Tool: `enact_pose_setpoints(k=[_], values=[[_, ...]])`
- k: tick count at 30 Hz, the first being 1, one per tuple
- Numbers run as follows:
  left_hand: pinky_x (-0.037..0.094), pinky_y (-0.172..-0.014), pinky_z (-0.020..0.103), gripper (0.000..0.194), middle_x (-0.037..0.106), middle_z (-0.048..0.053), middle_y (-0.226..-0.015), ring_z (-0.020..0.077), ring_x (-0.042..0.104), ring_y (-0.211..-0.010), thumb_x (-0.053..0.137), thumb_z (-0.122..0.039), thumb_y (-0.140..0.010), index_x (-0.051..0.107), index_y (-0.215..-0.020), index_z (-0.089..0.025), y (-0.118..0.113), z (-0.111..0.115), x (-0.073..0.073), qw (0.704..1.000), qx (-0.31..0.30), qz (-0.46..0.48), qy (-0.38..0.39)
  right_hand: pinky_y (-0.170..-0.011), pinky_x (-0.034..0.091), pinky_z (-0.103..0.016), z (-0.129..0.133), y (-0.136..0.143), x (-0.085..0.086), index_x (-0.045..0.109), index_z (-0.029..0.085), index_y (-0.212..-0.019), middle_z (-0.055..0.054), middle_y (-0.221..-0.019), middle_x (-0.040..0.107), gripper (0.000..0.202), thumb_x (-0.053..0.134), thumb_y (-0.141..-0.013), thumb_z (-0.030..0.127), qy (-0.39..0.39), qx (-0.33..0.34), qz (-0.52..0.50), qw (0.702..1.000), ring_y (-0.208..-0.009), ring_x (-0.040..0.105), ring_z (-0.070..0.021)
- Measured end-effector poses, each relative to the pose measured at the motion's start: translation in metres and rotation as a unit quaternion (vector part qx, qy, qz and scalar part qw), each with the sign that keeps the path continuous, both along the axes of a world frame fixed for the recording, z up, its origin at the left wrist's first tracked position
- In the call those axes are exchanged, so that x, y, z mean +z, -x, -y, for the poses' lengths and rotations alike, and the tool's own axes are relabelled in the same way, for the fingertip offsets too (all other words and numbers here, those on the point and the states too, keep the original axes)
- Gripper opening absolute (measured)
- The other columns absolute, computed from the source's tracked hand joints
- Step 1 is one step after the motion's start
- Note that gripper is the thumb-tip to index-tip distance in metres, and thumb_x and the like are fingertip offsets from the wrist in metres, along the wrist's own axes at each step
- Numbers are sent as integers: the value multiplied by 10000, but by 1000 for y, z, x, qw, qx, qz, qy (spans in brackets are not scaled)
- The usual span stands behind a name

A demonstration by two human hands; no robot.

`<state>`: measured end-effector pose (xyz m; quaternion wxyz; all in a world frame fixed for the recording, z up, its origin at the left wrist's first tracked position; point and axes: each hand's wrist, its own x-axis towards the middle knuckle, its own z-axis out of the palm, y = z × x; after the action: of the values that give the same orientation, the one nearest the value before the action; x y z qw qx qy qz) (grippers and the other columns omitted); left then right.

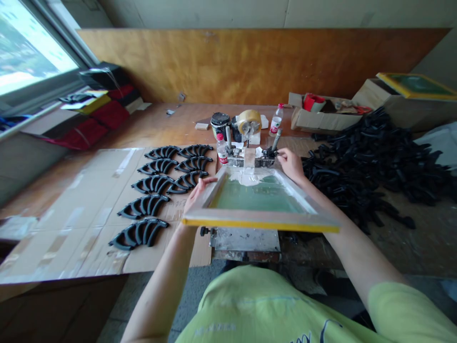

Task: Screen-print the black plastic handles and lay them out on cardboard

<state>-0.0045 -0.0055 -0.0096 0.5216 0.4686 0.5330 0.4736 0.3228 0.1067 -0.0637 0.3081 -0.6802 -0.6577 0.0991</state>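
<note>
A screen frame point(257, 196) with green mesh and a yellow front edge is raised at a tilt above a metal base plate point(246, 239). Its back end meets a clamp bar point(262, 162) with upright bolts. At the frame's left side is my left hand point(200, 190), its fingers against the frame and partly hidden by it. My right hand point(288, 162) is by the right end of the clamp, fingers closed at a small dark knob point(270, 151). A clear squeegee-like block point(249, 160) stands at the frame's back edge.
Rows of curved black parts point(143, 206) lie on cardboard point(89, 214) at the left. A large pile of black parts point(371, 166) covers the right side. Behind the clamp stand a tape roll point(249, 122), tubs point(220, 125) and bottles point(276, 120). An open box point(317, 119) is farther right.
</note>
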Motion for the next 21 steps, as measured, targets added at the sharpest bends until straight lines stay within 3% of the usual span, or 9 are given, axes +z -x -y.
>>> enact_pose_setpoints(k=[2, 3, 6, 8, 12, 14, 16, 18, 21], values=[[502, -607, 232, 538, 679, 66, -966, 158, 635, -768, 455, -615, -860, 619, -1097, -161, -10, -20, 12, 997, 15, 61, -48, -790, 461, -306, 19, -13, -25, 669, 148, -1029, -73, -886, 696, 217, 522, -874, 183, 57, -43, -12, 997, -838, 626, -206], [503, -596, 228, 525, 681, 70, -941, 159, 642, -768, 460, -601, -862, 610, -1093, -153, -14, -28, 16, 995, 26, 78, -55, -792, 460, -306, 29, -13, -38, 672, 146, -991, -74, -879, 692, 188, 538, -867, 192, 84, -21, -12, 996, -838, 624, -204], [489, -545, 205, 502, 685, 62, -877, 141, 644, -710, 466, -579, -868, 579, -1117, -158, -23, -38, 9, 990, 81, 102, -46, -851, 440, -320, 59, 11, -69, 655, 192, -1060, -59, -989, 678, 250, 658, -815, 244, 108, 143, 22, 984, -943, 597, -204], [481, -523, 197, 509, 693, 63, -895, 127, 642, -675, 482, -583, -864, 547, -1159, -173, -30, -26, -11, 989, 93, 111, -12, -888, 418, -345, 75, 35, -74, 661, 228, -1047, -48, -1023, 655, 245, 690, -805, 256, 92, 189, 69, 975, -1010, 559, -214], [487, -471, 235, 570, 710, 120, -942, 172, 670, -673, 533, -619, -826, 549, -1147, -148, -49, 27, -69, 967, -53, 110, 223, -879, 417, -363, 117, 86, -58, 681, 222, -930, -67, -916, 624, 116, 608, -884, 299, 8, 168, 97, 981, -965, 530, -224], [483, -463, 235, 511, 712, 108, -893, 178, 677, -671, 548, -598, -823, 575, -1059, -145, -51, 48, -93, 951, -49, 126, 277, -876, 425, -358, 138, 106, -52, 681, 237, -958, -67, -898, 629, 135, 576, -905, 304, -41, 247, 82, 965, -956, 535, -222], [454, -445, 216, 445, 704, 84, -792, 158, 659, -612, 559, -566, -819, 603, -933, -138, -37, 58, -110, 955, -3, 118, 272, -879, 435, -339, 148, 111, -54, 677, 251, -1015, -51, -908, 656, 163, 548, -923, 289, -54, 323, 49, 943, -959, 558, -206], [432, -435, 210, 445, 695, 78, -714, 141, 627, -547, 541, -563, -811, 625, -830, -126, -7, 57, -122, 963, 42, 70, 255, -876, 447, -313, 141, 92, -61, 670, 233, -1051, -46, -954, 681, 194, 513, -938, 247, -25, 279, 9, 960, -959, 588, -185], [430, -440, 227, 493, 685, 86, -648, 137, 578, -486, 458, -580, -809, 632, -726, -127, 57, 49, -142, 958, 130, -32, 255, -862, 456, -297, 108, 32, -75, 682, 180, -1005, -79, -1002, 698, 239, 462, -918, 142, 99, 27, 0, 995, -962, 626, -186]])
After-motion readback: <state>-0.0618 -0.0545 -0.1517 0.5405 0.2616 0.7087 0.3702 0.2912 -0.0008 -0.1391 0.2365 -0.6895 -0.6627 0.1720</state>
